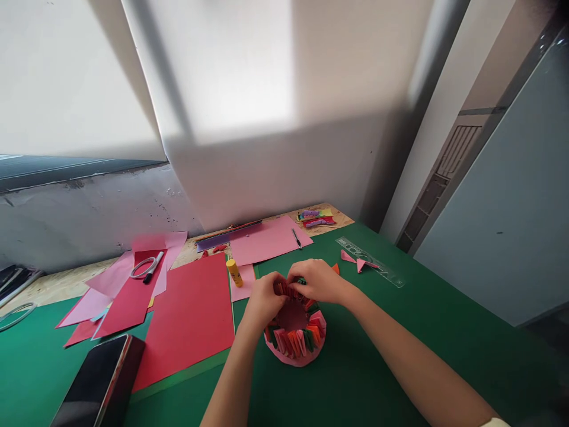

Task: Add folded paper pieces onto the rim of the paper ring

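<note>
Pink ring (296, 357) lying lower centre; left hand (265, 299) and right hand (319, 280) are pinching its far side, fingers nearly together. One ring, one glue stick (235, 273) showing.

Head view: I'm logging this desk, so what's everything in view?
Round paper piece: one, pink with multicoloured folds, centre
Glue stick: one, yellow, left of centre
Large sheet: one, red, left
Pink papers: several, left and far side
Pen: one, dark, far pink sheet
Marker: one, white-black, left
Ruler: one, clear, right
Scraps: several, pink, by ruler
Paper bits: several, multicoloured, far corner
Phone-like device: one, black, lower left
Tabletop: one, mostly green, below
Wall: pale, behind
Left hand: one, bare, at round piece
Right hand: one, bare, same
</note>
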The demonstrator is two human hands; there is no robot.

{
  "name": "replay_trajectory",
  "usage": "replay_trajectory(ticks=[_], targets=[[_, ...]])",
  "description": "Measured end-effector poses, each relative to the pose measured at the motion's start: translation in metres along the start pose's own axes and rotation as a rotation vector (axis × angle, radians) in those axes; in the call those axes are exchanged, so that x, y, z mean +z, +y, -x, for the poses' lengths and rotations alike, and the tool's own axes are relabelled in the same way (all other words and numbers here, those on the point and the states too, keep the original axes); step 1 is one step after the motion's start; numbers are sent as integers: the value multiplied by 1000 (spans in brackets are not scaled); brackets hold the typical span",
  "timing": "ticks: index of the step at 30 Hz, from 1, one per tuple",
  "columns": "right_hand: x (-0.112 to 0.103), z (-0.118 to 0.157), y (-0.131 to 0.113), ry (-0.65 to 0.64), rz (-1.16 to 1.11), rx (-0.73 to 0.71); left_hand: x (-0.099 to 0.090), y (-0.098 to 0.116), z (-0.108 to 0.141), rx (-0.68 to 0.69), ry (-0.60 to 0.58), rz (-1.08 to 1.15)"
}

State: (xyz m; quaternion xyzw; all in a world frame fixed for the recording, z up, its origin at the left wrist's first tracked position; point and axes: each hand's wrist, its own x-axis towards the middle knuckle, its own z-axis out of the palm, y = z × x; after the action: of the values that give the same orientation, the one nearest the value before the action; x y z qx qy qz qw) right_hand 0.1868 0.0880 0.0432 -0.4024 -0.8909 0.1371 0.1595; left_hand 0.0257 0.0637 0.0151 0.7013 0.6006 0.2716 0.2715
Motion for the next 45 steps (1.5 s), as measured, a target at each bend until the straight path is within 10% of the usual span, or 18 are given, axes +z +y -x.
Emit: replay_trajectory(ticks=[45], targets=[[7,1,-6,-41,194,-2,2,2,-7,53,-82,-187]])
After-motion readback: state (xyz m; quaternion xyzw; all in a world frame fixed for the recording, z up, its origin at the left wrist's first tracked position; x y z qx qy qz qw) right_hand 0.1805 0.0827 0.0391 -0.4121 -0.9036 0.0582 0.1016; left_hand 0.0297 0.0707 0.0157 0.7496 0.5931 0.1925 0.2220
